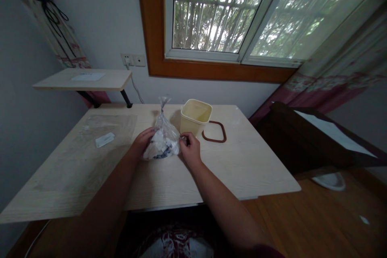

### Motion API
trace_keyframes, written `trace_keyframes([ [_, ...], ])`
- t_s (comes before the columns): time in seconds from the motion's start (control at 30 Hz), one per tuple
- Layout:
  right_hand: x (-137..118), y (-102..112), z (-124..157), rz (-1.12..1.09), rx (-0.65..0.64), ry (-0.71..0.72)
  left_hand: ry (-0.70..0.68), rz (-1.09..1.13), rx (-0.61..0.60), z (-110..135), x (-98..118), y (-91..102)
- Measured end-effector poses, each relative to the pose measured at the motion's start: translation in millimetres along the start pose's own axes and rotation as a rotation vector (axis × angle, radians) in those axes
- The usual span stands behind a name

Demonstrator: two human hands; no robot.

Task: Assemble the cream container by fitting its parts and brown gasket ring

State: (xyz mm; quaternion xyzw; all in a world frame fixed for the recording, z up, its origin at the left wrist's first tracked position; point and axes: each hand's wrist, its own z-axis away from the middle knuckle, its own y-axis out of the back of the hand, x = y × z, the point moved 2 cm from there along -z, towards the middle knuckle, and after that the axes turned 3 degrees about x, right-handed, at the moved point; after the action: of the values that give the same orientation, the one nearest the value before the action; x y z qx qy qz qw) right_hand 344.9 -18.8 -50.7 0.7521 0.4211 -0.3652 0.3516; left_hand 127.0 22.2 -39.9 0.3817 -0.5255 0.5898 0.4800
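A clear plastic bag (165, 137), its top twisted into a tied neck, stands on the pale wooden table (242, 161). White crumpled contents and some dark blue bits show through it. My left hand (144, 140) holds the bag's left side, with the fingertips partly hidden against the plastic. On the opposite side my right hand (190, 145) is closed, thumb and fingers pinching the edge of the bag. Just behind that hand stands a cream plastic bin (195, 115), upright. Beside the bin, a reddish-brown rounded square ring (224, 133) lies flat.
At the left, a clear plastic sheet (81, 161) covers part of the table, with a white label (105, 140) on it. A raised shelf (87, 80) stands at the back left. Dark furniture (302, 141) is to the right, and a window (217, 12) is behind.
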Motion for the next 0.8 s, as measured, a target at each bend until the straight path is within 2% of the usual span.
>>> trace_keyframes([
  [0.1,-1,1,0,-0.005,0.014,0.0,-0.02,0.012,-0.024,4,2,-3.7],
  [0.2,-2,1,0,-0.006,0.016,0.037,-0.019,-0.073,-0.039,7,1,-5.4],
  [0.33,-8,1,0,0.008,-0.026,0.161,-0.184,-0.264,0.007,5,4,-3.8],
  [0.4,-11,-1,0,-0.009,-0.056,0.196,-0.208,-0.295,0.0,4,5,-3.7],
  [0.53,-13,-3,1,-0.023,-0.127,0.252,-0.12,-0.237,-0.049,3,-2,-5.1],
  [0.8,-13,-7,6,0.188,-0.256,0.364,-0.043,-0.054,-0.125,-1,-14,-6.6],
])
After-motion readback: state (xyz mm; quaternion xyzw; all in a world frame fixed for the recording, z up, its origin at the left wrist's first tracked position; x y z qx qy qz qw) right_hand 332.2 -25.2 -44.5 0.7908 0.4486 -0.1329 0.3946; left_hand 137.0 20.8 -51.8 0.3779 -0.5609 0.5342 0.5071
